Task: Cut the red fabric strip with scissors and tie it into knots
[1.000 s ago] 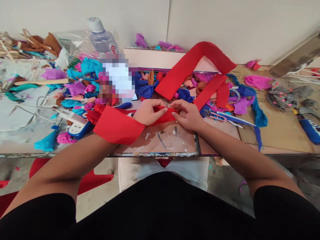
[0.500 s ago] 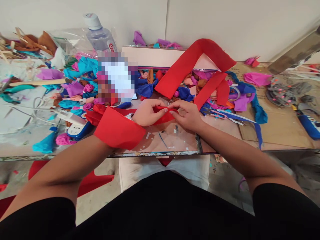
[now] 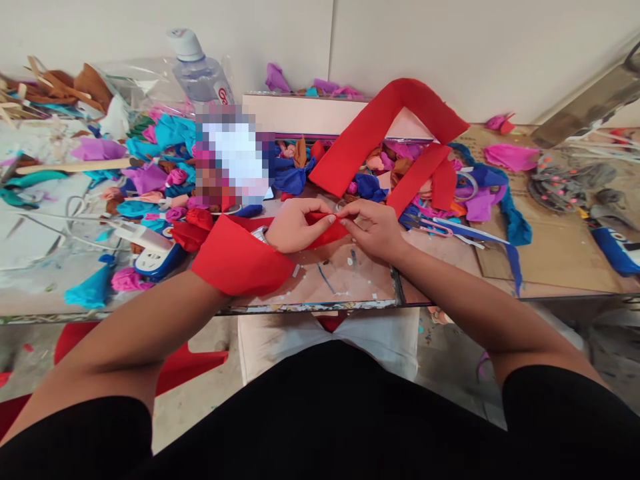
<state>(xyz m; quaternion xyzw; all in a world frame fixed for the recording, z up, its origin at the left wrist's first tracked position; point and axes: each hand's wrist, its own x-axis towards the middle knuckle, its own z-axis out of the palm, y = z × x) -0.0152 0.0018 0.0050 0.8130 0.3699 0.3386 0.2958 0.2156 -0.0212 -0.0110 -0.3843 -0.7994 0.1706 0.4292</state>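
Evenly shared, the red strip (image 3: 331,235) lies between the hands over the worktop (image 3: 365,287), its long axis roughly nine to three o'clock. The left hand (image 3: 291,230) pinches it from nine o'clock, the right hand (image 3: 376,230) from three, fingertips almost meeting; neither is clearly nearer. A red flap (image 3: 243,257) crosses the left forearm toward eight o'clock.

Red band (image 3: 331,233) at centre and folded band (image 3: 350,148) at one o'clock are both showing plain red. At nine, a socket block (image 3: 155,262) is pairing blue with white; at eleven, a bottle (image 3: 198,76) is carrying a white cap (image 3: 185,44) and red lettering (image 3: 223,93). Between two and three, a bundle (image 3: 557,187) is showing pink dots on grey; at three, cardboard (image 3: 545,260) is showing brown; at six, a shirt (image 3: 330,413) is showing plain black.
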